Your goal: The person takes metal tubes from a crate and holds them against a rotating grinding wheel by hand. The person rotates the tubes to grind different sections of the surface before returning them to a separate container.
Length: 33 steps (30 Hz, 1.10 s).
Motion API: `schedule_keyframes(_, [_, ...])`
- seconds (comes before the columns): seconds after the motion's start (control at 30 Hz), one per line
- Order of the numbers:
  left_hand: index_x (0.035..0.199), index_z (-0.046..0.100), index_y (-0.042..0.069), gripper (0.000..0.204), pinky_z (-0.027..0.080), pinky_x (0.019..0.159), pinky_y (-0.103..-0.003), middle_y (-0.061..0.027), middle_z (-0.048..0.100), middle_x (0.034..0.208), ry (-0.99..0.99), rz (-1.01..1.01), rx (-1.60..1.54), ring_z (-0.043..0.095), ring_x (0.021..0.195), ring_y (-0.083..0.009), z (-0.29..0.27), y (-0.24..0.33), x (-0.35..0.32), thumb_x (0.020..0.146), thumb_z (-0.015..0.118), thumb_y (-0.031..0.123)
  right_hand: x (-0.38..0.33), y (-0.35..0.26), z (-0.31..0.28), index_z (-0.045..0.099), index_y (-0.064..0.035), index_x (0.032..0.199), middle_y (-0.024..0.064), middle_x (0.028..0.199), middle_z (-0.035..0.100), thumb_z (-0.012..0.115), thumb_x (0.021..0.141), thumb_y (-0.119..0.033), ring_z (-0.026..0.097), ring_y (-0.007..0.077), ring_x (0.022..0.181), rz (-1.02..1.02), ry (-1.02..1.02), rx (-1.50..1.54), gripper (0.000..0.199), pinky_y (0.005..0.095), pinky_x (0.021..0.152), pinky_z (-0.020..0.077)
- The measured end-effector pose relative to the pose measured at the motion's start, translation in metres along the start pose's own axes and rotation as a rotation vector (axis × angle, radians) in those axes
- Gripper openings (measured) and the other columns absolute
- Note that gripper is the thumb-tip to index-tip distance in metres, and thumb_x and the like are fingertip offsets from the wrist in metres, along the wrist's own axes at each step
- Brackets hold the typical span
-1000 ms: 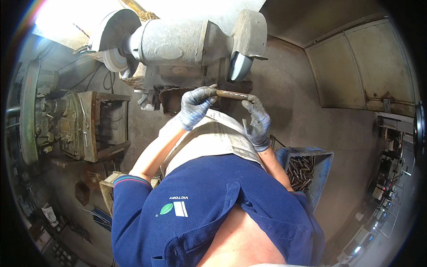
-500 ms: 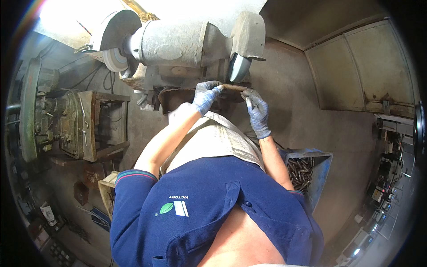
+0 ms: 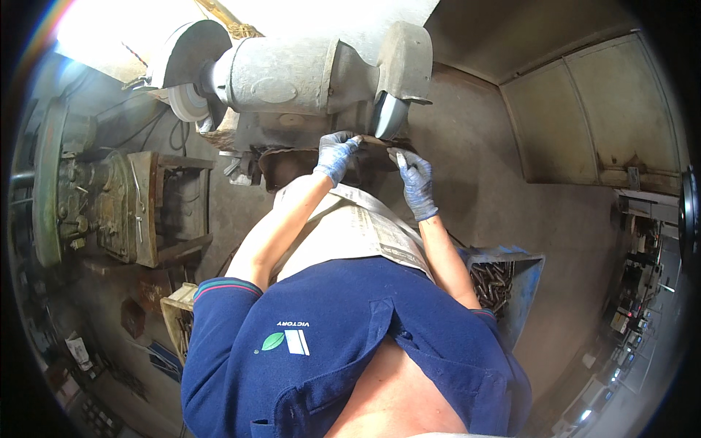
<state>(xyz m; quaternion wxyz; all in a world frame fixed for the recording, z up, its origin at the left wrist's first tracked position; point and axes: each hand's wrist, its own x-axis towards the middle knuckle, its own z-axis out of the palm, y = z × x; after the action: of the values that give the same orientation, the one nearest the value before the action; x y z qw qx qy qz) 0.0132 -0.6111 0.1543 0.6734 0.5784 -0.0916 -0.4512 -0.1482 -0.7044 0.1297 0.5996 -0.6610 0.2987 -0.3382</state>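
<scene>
- metal piece [image 3: 374, 140]: mostly hidden, dark, both gloved hands cover its ends; shape hard to tell
- right grinding wheel [image 3: 389, 117]: only lower edge shows under its guard; contact with the piece cannot be told
- left hand [image 3: 336, 155]: fingertips tucked around the piece's end, grip partly hidden
- right hand [image 3: 415, 177]: palm side turned away, fingertips lost in shadow
- blue bin [image 3: 527, 277]: near side hidden behind the right arm; contents small, dark, rod-like, too small to tell
- wooden crate [image 3: 177, 315]: mostly covered by the blue sleeve
- far right shelves [image 3: 642, 292]: tiny, bent by the lens, unreadable
- lower left clutter [image 3: 77, 350]: dark, blurred
</scene>
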Motion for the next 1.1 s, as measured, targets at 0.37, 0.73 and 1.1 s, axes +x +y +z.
schedule_keyframes(0.37, [0.089, 0.061, -0.003, 0.011, 0.051, 0.063, -0.024, -0.0077, 0.065, 0.077, -0.010, 0.117, 0.002, 0.063, 0.067, -0.0152, -0.043, -0.005, 0.006, 0.084, 0.061, 0.007, -0.003, -0.007, 0.032, 0.065, -0.0002, 0.100, 0.0099, 0.098, 0.066, 0.062, 0.083, -0.005, 0.062, 0.0158, 0.092, -0.011, -0.081, 0.160, 0.018, 0.0265, 0.083, 0.0475])
schedule_keyframes(0.73, [0.079, 0.060, 0.001, 0.018, 0.049, 0.058, -0.023, -0.0054, 0.061, 0.066, -0.146, -0.070, -0.022, 0.060, 0.061, -0.0115, -0.029, 0.042, -0.043, 0.083, 0.065, 0.018, -0.041, -0.084, 0.012, 0.062, -0.0027, 0.110, 0.0185, 0.117, 0.055, 0.068, 0.071, -0.009, 0.054, 0.0310, 0.111, -0.515, -0.208, -0.403, 0.040, 0.0356, 0.093, 0.0432])
schedule_keyframes(1.1, [0.093, 0.063, -0.001, 0.013, 0.047, 0.067, -0.020, -0.0037, 0.065, 0.080, -0.191, 0.150, 0.147, 0.058, 0.072, -0.0069, -0.023, 0.027, -0.038, 0.084, 0.063, 0.009, -0.035, -0.058, 0.005, 0.065, -0.0022, 0.103, 0.0127, 0.112, 0.060, 0.065, 0.077, -0.003, 0.052, 0.0253, 0.113, -0.330, -0.044, -0.340, 0.026, 0.0331, 0.096, 0.0401])
